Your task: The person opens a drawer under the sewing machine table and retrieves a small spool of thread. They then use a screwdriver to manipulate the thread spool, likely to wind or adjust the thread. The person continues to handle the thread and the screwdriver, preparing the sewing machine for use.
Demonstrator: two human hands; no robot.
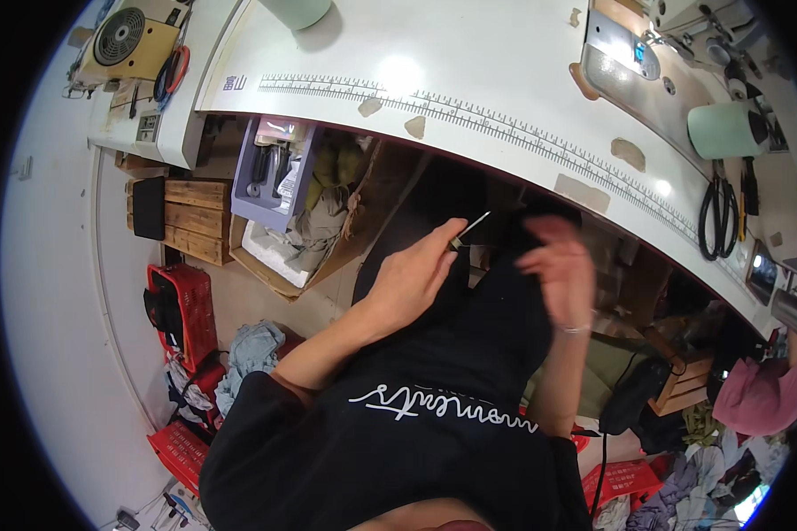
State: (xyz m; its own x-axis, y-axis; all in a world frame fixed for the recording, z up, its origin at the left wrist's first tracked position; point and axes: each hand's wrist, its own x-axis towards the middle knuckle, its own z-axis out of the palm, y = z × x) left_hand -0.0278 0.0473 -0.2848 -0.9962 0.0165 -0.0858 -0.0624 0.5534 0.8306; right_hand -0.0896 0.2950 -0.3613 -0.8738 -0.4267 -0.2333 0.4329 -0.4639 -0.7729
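Note:
Above my lap, in front of the table edge, my left hand is closed around a small screwdriver. Its thin metal shaft points up and to the right, and most of the handle is hidden by my fingers. To the right, my right hand is raised and blurred by motion. Its thumb and fingers look apart, and nothing shows between them. Neither hand touches the table.
The white sewing table has a printed ruler along its front edge. An open drawer hangs at left over a cardboard box. Black scissors, a thread cone and the sewing machine are at right. Red crates stand left.

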